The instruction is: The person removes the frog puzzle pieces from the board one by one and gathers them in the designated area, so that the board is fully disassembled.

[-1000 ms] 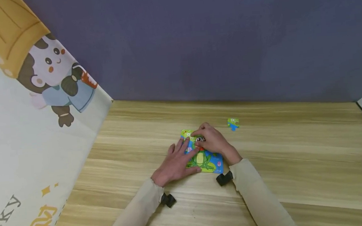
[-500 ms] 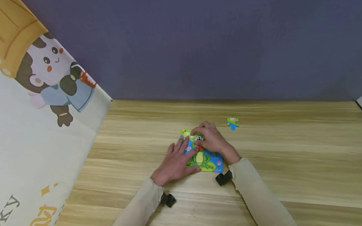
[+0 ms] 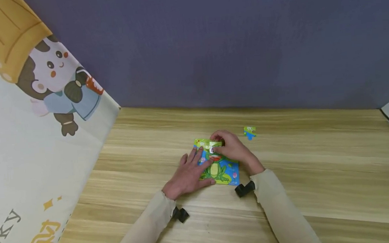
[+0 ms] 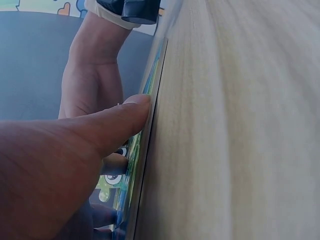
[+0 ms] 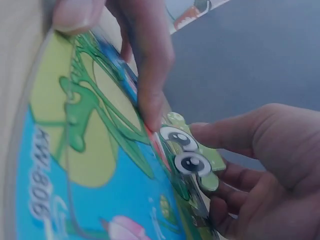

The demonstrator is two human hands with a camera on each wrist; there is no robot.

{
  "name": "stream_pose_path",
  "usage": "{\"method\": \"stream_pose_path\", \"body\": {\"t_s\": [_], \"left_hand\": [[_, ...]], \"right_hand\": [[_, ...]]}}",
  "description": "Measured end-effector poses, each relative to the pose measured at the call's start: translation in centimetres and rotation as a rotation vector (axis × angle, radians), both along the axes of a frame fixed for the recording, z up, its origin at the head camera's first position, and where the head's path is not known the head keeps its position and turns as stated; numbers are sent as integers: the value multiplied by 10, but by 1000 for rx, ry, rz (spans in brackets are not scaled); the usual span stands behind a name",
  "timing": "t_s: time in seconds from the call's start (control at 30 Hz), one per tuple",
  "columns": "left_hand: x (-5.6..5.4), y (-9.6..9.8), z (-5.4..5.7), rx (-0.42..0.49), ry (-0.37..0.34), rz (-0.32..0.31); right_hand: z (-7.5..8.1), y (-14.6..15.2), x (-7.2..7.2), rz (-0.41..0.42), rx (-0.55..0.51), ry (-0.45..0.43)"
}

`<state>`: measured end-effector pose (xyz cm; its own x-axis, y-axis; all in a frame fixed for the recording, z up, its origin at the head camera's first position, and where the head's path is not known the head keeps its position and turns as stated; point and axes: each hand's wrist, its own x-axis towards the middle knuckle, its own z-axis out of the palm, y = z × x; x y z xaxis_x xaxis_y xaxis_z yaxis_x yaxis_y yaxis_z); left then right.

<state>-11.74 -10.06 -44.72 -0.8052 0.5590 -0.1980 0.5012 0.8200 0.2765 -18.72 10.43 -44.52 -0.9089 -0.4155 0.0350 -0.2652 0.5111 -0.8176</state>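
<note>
A frog jigsaw puzzle (image 3: pixel 232 171) in a thin flat board lies on the wooden table, its printed frog sitting on a lily pad. My left hand (image 3: pixel 188 174) lies over its left side with the fingers spread. In the left wrist view that thumb (image 4: pixel 120 117) presses the near edge of the board. Between thumb and fingertips, my right hand (image 3: pixel 233 147) pinches a puzzle piece (image 5: pixel 192 160) showing the frog's two eyes. The right wrist view has this piece tilted up at the top part of the puzzle, near the left index fingertip.
One loose puzzle piece (image 3: pixel 250 132), green and blue, lies on the table (image 3: pixel 319 158) beyond the board to the right. A dark wall panel (image 3: pixel 227 51) rises behind the table's far edge, and a white cartoon-printed panel (image 3: pixel 89 125) borders the left.
My right hand has shifted slightly right, and the eye piece under its fingers now shows tilted up. My left hand keeps its place on the board.
</note>
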Motion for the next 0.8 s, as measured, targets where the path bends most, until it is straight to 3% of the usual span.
{"method": "stream_pose_path", "body": {"t_s": [0.37,0.6,0.8], "left_hand": [[-2,4,-1,29,-5,14],[-4,6,0,31,-20,30],[-5,8,-1,40,-14,32]], "right_hand": [[7,21,-4,65,40,-16],[6,25,-10,28,64,-21],[4,28,-12,-28,8,-12]]}}
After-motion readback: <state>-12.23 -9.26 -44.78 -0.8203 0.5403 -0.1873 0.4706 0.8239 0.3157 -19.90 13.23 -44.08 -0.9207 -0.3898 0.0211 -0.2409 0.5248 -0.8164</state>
